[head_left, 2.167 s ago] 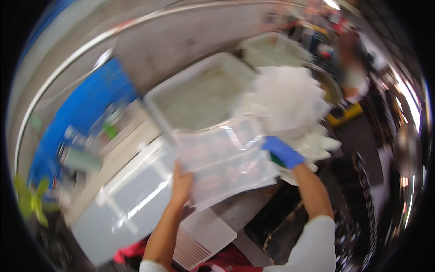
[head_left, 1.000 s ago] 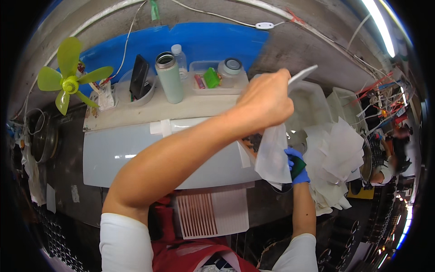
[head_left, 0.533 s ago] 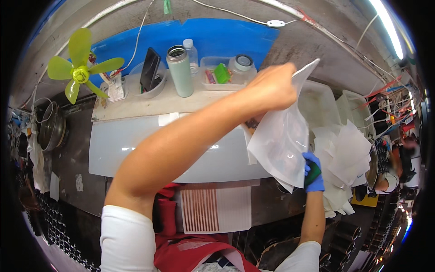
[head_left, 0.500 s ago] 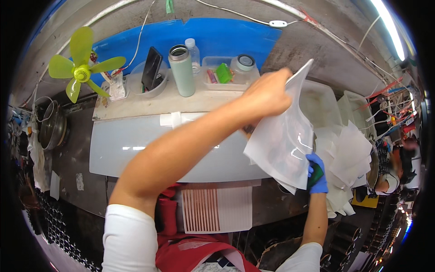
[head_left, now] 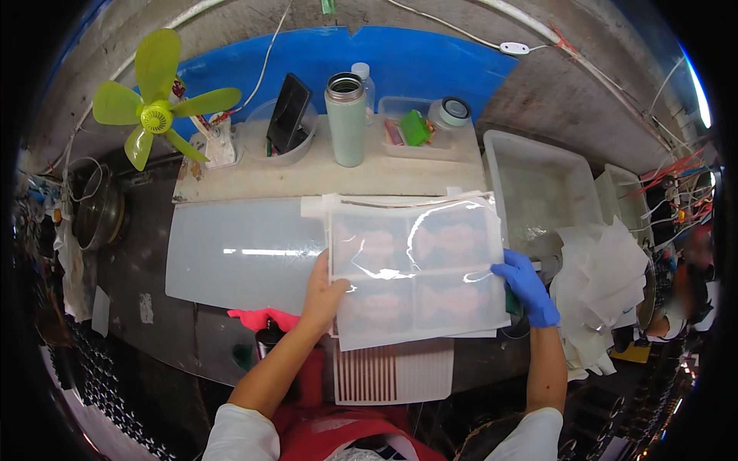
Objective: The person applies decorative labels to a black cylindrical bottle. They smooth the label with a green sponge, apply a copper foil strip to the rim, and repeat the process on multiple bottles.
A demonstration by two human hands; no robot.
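Observation:
A sheet [head_left: 453, 303] with several pink and grey printed patterns under a shiny translucent film lies nearly flat before me, over the right part of a pale grey panel [head_left: 231, 269]. My bare left hand [head_left: 321, 296] is closed on its left edge, thumb on top. My right hand [head_left: 530, 292], in a blue glove, grips the right edge. Beside the gloved palm shows a dark green thing [head_left: 513, 307], mostly hidden; its kind I cannot make out. More pale sheet edges show beneath the top film. A board with brown stripes [head_left: 365, 373] lies nearer to me.
Along the back shelf stand a green fan [head_left: 156, 117], a clear tub [head_left: 261, 150] holding a dark phone-like slab, a pale green flask [head_left: 346, 131] and a tray [head_left: 392, 146]. Right of the sheet are a white basin [head_left: 538, 192] and crumpled white papers [head_left: 596, 284]. A red cloth [head_left: 265, 316] lies left.
The sheet was raised and tilted at the right; now it lies lower and flatter. My left hand has come down from its top corner to the left edge, uncovering the panel and basin.

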